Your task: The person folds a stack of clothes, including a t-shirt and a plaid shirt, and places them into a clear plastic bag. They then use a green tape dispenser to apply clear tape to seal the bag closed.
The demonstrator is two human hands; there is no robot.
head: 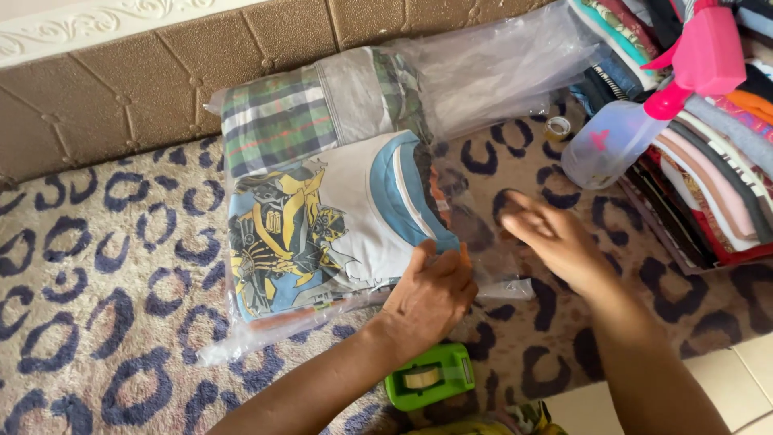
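A clear plastic bag (499, 68) lies on the patterned carpet (105, 266) and holds folded clothes: a white and blue shirt with a yellow robot print (314, 225) in front and a plaid shirt (282, 117) behind it. My left hand (431, 294) presses down on the bag's near edge beside the printed shirt, fingers curled onto the plastic. My right hand (547, 234) hovers just right of it over the loose plastic, fingers spread and blurred, holding nothing I can see.
A green tape dispenser (429, 376) sits on the carpet below my left wrist. A pink-topped spray bottle (620, 133) and a small tape roll (557, 127) lie at the right. Stacked folded clothes (708, 169) fill the right edge. A brown wall (161, 80) runs behind.
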